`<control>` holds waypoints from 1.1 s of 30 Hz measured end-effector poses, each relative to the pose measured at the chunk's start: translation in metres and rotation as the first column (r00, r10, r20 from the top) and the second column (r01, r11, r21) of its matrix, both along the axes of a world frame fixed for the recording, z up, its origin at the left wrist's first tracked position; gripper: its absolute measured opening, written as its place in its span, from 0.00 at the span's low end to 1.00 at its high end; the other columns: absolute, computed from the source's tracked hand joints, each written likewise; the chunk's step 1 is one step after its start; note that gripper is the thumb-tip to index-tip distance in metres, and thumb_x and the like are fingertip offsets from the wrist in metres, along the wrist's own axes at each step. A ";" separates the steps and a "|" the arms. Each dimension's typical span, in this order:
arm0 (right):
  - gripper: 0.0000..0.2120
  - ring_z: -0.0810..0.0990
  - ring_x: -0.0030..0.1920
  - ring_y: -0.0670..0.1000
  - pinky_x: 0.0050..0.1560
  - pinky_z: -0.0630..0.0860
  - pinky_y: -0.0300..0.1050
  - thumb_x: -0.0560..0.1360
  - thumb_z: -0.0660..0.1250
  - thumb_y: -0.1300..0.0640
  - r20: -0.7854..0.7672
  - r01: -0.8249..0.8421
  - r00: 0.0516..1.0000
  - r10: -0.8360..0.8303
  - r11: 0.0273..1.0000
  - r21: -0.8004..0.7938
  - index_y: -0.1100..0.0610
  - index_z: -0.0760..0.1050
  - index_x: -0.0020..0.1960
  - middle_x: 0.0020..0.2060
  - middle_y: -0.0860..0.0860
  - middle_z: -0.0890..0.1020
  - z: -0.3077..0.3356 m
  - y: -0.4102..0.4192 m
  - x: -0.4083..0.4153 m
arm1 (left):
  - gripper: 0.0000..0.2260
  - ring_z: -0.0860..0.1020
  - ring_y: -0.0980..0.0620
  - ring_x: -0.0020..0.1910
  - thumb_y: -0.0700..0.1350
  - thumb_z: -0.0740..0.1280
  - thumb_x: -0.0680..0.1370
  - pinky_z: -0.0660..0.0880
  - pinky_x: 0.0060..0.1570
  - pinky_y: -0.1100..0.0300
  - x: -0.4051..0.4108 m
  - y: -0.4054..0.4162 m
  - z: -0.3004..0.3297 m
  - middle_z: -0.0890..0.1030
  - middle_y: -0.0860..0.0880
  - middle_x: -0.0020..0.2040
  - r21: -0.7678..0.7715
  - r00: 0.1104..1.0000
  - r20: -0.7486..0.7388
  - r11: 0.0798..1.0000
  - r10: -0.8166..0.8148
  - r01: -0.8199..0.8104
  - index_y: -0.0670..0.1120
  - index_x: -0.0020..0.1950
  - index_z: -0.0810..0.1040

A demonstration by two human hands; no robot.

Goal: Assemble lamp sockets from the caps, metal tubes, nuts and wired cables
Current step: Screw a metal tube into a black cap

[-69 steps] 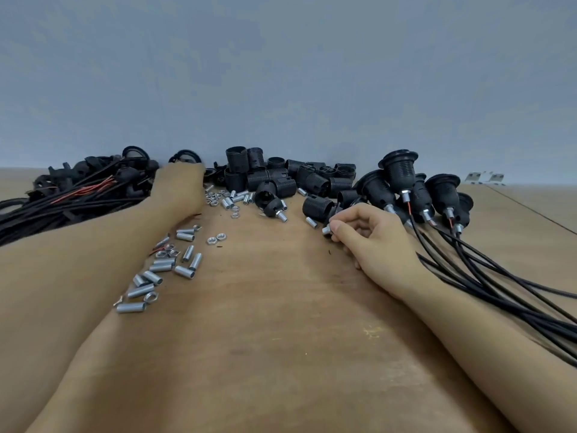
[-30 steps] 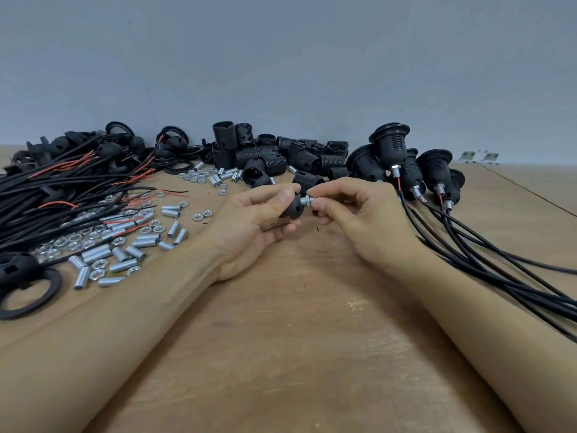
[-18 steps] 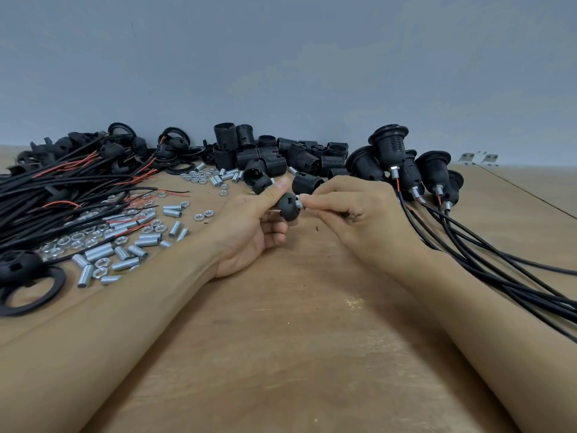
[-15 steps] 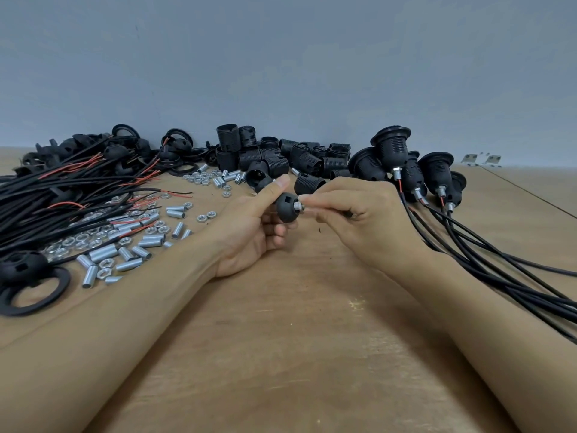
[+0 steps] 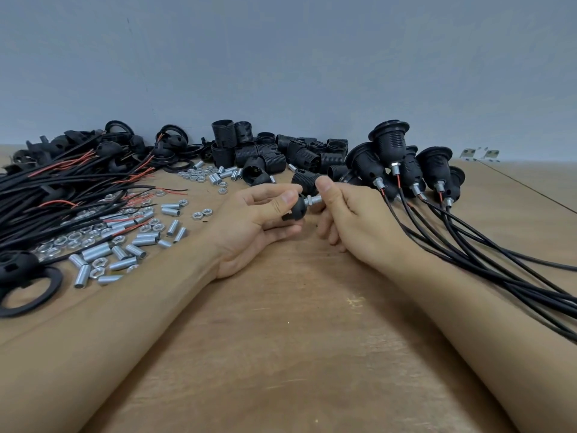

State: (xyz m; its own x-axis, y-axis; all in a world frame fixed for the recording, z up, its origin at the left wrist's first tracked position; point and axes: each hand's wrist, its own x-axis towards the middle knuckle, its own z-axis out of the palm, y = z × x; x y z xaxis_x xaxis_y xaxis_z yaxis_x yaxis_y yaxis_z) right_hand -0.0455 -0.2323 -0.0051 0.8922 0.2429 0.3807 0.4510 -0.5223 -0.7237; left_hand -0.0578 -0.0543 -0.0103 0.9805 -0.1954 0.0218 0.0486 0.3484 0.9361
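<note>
My left hand [image 5: 249, 226] grips a small black cap [image 5: 297, 210] between thumb and fingers, just above the wooden table [image 5: 281, 339]. A silver metal tube [image 5: 313, 200] with a nut on it sticks out of the cap to the right. My right hand [image 5: 349, 217] pinches that tube's free end between thumb and forefinger. Loose tubes and nuts [image 5: 125, 242] lie scattered at the left, beside a heap of black wired cables [image 5: 62, 195] with red cores.
Black threaded socket bodies [image 5: 281, 151] are piled along the wall. Several assembled sockets [image 5: 406, 164] stand at the right, their cables [image 5: 499, 264] trailing under my right forearm. A black cap with a ring [image 5: 22, 279] lies at the far left edge.
Both hands came together at the table's middle with the cap and tube. Since half a second ago my right hand has shifted its grip along the tube and the nut now shows.
</note>
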 end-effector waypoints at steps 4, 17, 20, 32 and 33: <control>0.08 0.78 0.32 0.52 0.29 0.74 0.41 0.81 0.63 0.51 -0.001 -0.100 0.995 0.100 0.994 0.045 0.54 0.74 0.45 0.31 0.50 0.79 0.001 -0.003 0.001 | 0.19 0.82 0.47 0.44 0.46 0.71 0.69 0.80 0.43 0.60 0.000 0.000 0.001 0.84 0.44 0.47 -0.005 0.999 -0.013 1.000 0.030 -0.030 0.40 0.58 0.81; 0.30 0.71 0.22 0.44 0.33 0.73 0.43 0.78 0.54 0.35 -0.152 -0.025 0.988 0.035 0.997 0.067 0.58 0.75 0.34 0.20 0.49 0.74 0.005 -0.004 -0.004 | 0.20 0.81 0.50 0.38 0.47 0.71 0.70 0.79 0.41 0.61 -0.001 -0.001 -0.001 0.83 0.44 0.42 0.061 0.999 0.047 0.998 0.012 -0.014 0.38 0.59 0.81; 0.22 0.69 0.22 0.43 0.28 0.68 0.38 0.80 0.61 0.44 -0.132 -0.083 0.987 0.096 0.991 0.101 0.61 0.74 0.40 0.22 0.49 0.74 0.003 -0.005 -0.004 | 0.18 0.81 0.50 0.37 0.47 0.71 0.70 0.79 0.40 0.61 -0.001 -0.001 -0.001 0.84 0.44 0.43 0.052 0.999 0.038 0.998 0.017 -0.019 0.39 0.57 0.82; 0.33 0.69 0.19 0.44 0.21 0.64 0.34 0.77 0.55 0.33 -0.235 -0.061 0.967 0.104 0.981 0.184 0.62 0.77 0.38 0.22 0.53 0.76 0.004 -0.003 -0.002 | 0.21 0.80 0.50 0.37 0.47 0.70 0.71 0.79 0.40 0.61 -0.001 -0.002 -0.001 0.82 0.43 0.44 0.071 0.999 0.043 0.997 0.007 -0.010 0.36 0.60 0.80; 0.28 0.68 0.19 0.44 0.22 0.64 0.34 0.78 0.59 0.36 -0.222 -0.072 0.969 0.110 0.982 0.174 0.60 0.76 0.38 0.22 0.52 0.75 0.003 -0.004 -0.002 | 0.21 0.80 0.50 0.37 0.47 0.70 0.71 0.78 0.39 0.62 -0.001 -0.002 0.000 0.82 0.43 0.44 0.074 0.999 0.044 0.997 0.006 -0.009 0.36 0.59 0.80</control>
State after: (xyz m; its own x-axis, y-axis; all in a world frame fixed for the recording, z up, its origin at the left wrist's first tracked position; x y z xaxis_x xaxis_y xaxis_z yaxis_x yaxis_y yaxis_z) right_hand -0.0471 -0.2361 -0.0022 0.9371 0.2791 0.2097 0.3032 -0.3530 -0.8851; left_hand -0.0592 -0.0564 -0.0107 0.9803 -0.1909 0.0500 0.0053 0.2784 0.9605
